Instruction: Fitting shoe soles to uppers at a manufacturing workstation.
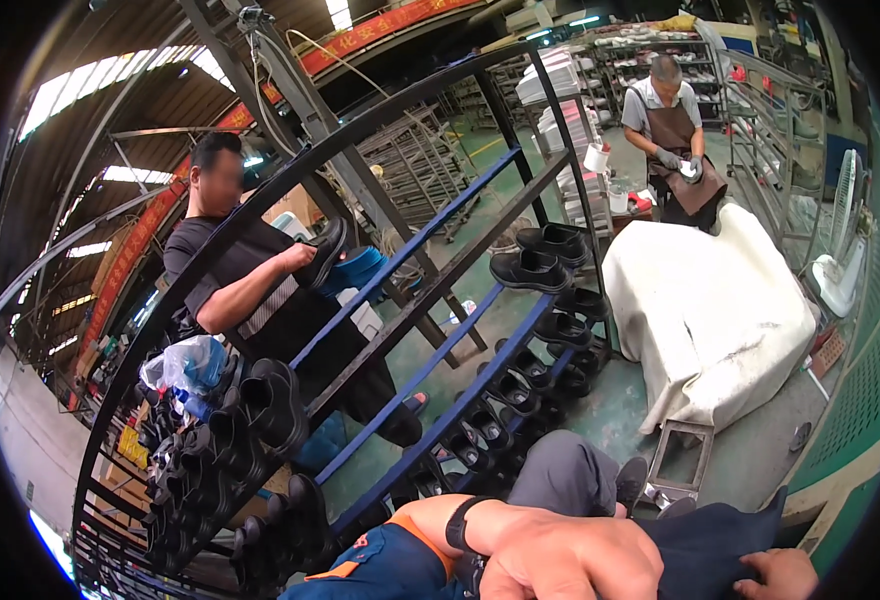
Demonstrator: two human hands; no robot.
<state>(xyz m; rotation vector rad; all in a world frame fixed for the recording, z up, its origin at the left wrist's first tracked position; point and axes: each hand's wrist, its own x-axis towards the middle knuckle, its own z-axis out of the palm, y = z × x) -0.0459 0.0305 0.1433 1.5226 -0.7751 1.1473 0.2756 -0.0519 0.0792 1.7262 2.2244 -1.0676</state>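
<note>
The tall black metal rack (430, 285) with blue rails stands across the middle and serves as the landmark for everything else. At the rack's far left end, black shoes (260, 420) sit packed in rows on its lower shelves, with a crumpled clear plastic bag (185, 365) resting on top of them. Behind the rack, on its left half, a person in a dark shirt holds a single black shoe (325, 252) up in one hand. In front of the rack, at the lower edge, the wearer's left hand (570, 560) lies knuckles up with the fingers curled downward; what they close on is hidden, so I cannot tell whether they grip anything. A black watch strap (457, 522) rings the wrist, which rests on a piece of dark navy cloth with an orange stripe (380, 570). The cloth looks soft and matte, bunched into folds across the lap. On the rack's upper right rails, two pairs of black shoes (540, 258) stand side by side. Right of the left hand, the right hand (782, 573) shows only partly at the frame's edge, fingers lying flat and loose on the dark cloth. To the right of the rack stands a bulky form draped in white cloth (715, 310), and beyond it another person in a brown apron (675, 130) works at something small.
</note>
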